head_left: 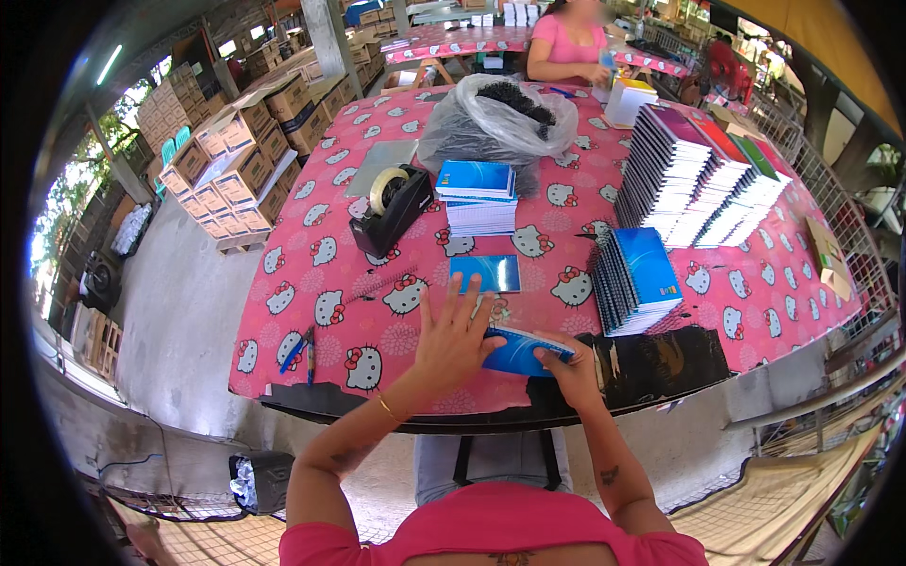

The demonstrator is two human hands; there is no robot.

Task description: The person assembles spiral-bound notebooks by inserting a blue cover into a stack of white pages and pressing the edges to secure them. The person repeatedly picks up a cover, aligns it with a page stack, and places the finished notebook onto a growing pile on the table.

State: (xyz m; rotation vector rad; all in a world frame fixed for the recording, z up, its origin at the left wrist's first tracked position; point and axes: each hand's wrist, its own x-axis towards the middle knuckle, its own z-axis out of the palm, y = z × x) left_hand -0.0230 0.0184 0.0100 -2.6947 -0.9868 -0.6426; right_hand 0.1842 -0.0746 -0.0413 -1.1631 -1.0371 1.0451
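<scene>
Just below the middle of the frame, the left hand point(451, 341) lies palm down with its fingers spread flat, the fingertips reaching toward a single blue cover sheet point(486, 274) lying flat on the pink patterned tablecloth point(321, 274). Its thumb side rests against a blue notebook point(522, 351), which sits at the near edge of the table between both hands. The right hand point(566, 366) pinches the notebook's right end, thumb on top and the other fingers curled under it; how hard it grips cannot be told.

Judging by this, the step in hand seems to be squaring or assembling one notebook, and the next move would call for steadying it with the flat palm while the pinching hand aligns its edge.

Both forearms rise from the lower edge and converge on the notebook, the left wrist bent back, the right one nearly straight.

Further out, a fanned stack of spiral notebooks point(634, 280) lies to the right, a smaller stack point(478, 196) and a black tape dispenser point(392, 208) above, and two pens point(302, 351) to the left.
</scene>
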